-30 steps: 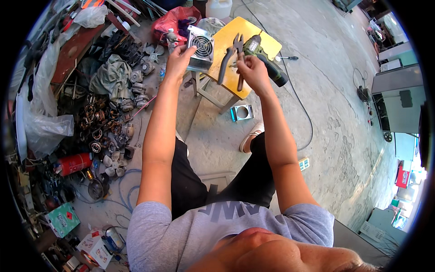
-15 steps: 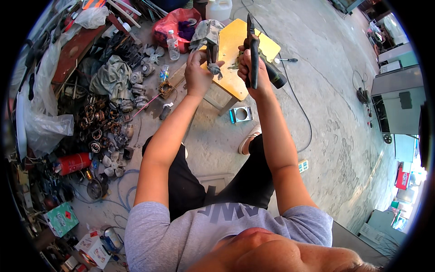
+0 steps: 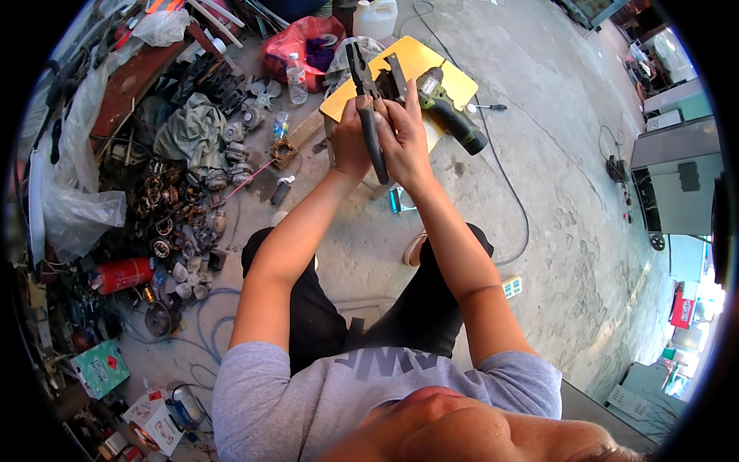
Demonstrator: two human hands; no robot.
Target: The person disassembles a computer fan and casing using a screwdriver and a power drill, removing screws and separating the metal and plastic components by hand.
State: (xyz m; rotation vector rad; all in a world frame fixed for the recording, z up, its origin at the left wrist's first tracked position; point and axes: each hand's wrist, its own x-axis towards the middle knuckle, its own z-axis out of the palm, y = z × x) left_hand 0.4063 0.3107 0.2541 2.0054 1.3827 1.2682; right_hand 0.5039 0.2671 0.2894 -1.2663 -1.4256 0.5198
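Observation:
Over a yellow stool (image 3: 431,52), my two hands are drawn together. Dark-handled pliers (image 3: 368,127) stand between them, jaws pointing away from me. My right hand (image 3: 406,150) presses its thumb against the pliers' handle, its index finger stretched upward. Closed beside it, my left hand (image 3: 352,146) has its fingers mostly hidden behind the pliers. A dark metal part (image 3: 396,75) with a flat upright plate sticks up beyond my fingers; the left hand's grip on it is largely covered. Right of my hands a green and black cordless drill (image 3: 454,119) lies on the stool, its base past the edge.
At the left lies a heap of motor parts and copper coils (image 3: 165,204), with a red cylinder (image 3: 123,275). A red bag (image 3: 285,46), a water bottle (image 3: 296,81) and a white jug (image 3: 375,19) stand beyond the stool. A black cable (image 3: 512,185) crosses the floor; a screwdriver (image 3: 493,107) appears beside the stool.
My hands have come together from apart. The pliers moved left with my right hand, and the metal part moved right. The drill on the stool is now more fully visible.

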